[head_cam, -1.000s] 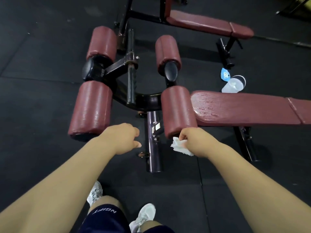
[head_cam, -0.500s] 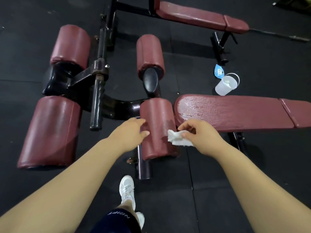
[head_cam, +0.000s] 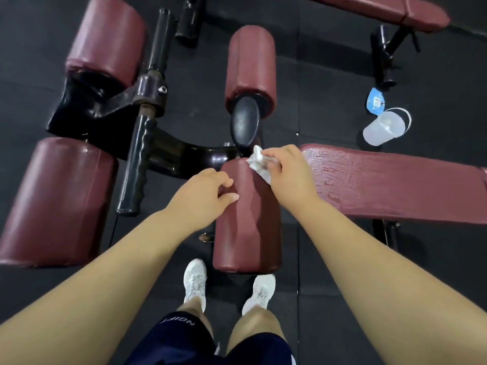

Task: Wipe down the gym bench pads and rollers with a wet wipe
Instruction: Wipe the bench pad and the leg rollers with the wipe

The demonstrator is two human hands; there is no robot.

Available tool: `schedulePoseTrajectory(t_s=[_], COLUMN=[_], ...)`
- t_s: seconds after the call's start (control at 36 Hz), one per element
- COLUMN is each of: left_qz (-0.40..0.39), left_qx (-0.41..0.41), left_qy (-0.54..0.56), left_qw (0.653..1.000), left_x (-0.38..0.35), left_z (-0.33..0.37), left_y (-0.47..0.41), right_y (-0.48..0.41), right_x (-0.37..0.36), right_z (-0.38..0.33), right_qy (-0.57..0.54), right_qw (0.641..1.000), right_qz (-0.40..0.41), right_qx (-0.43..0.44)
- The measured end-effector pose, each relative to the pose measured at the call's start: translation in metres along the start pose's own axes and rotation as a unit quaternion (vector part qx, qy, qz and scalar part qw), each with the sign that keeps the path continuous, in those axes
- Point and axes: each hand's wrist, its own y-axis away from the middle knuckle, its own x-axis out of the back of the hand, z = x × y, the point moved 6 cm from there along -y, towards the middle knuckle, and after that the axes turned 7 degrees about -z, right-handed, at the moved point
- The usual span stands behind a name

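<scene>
Right hand (head_cam: 288,177) pinches the wet wipe (head_cam: 257,163) at the upper end of the centre roller (head_cam: 247,233) — its long axis runs down-frame (left hand (head_cam: 200,198), loose-fingered, rests on it).

This is a gym. Black rubber floor mats (head_cam: 342,259) lie in big tiles. A maroon padded bench (head_cam: 395,185) sits on a black steel frame (head_cam: 184,154) with 4 matching rollers (head_cam: 247,219) and a ribbed handle grip (head_cam: 137,164). A 2nd bench (head_cam: 382,9) stands behind.
</scene>
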Motion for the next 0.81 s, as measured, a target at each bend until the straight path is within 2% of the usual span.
schedulePoseTrajectory(t_s=[0.14, 0.22, 0.36, 0.47, 0.5, 0.56, 0.61, 0.67, 0.75, 0.81], left_qz=[0.021, 0.030, 0.091, 0.111, 0.116, 0.119, 0.115, 0.110, 0.109, 0.110], left_qx=[0.021, 0.050, 0.096, 0.128, 0.133, 0.149, 0.161, 0.164, 0.169, 0.167], left_qy=[0.070, 0.081, 0.061, 0.054, 0.056, 0.064, 0.064, 0.061, 0.058, 0.045], left_qw=[0.997, 0.995, 0.989, 0.984, 0.983, 0.980, 0.978, 0.978, 0.978, 0.979], left_x=[-0.004, -0.012, -0.022, -0.031, -0.033, -0.037, -0.041, -0.042, -0.043, -0.043], left_z=[-0.003, -0.005, -0.003, 0.003, 0.005, 0.006, 0.007, 0.009, 0.013, 0.014], left_y=[0.007, 0.016, 0.036, 0.051, 0.054, 0.060, 0.065, 0.068, 0.071, 0.070], right_y=[0.009, 0.031, 0.092, 0.090, 0.080, 0.052, 0.022, 0.001, -0.005, 0.009], right_x=[-0.001, -0.008, -0.021, -0.020, -0.018, -0.011, -0.003, 0.003, 0.005, 0.001], right_z=[0.001, -0.002, -0.001, 0.001, 0.001, 0.002, 0.009, 0.017, 0.023, 0.025], right_qy=[-0.009, -0.005, 0.003, 0.024, 0.031, 0.025, 0.001, -0.020, -0.044, -0.046], right_qw=[0.998, 0.986, 0.914, 0.863, 0.867, 0.904, 0.948, 0.976, 0.989, 0.990], right_qz=[0.000, -0.038, -0.140, -0.190, -0.188, -0.155, -0.109, -0.077, -0.041, -0.032], right_qx=[0.068, 0.164, 0.382, 0.467, 0.460, 0.398, 0.299, 0.204, 0.134, 0.128])
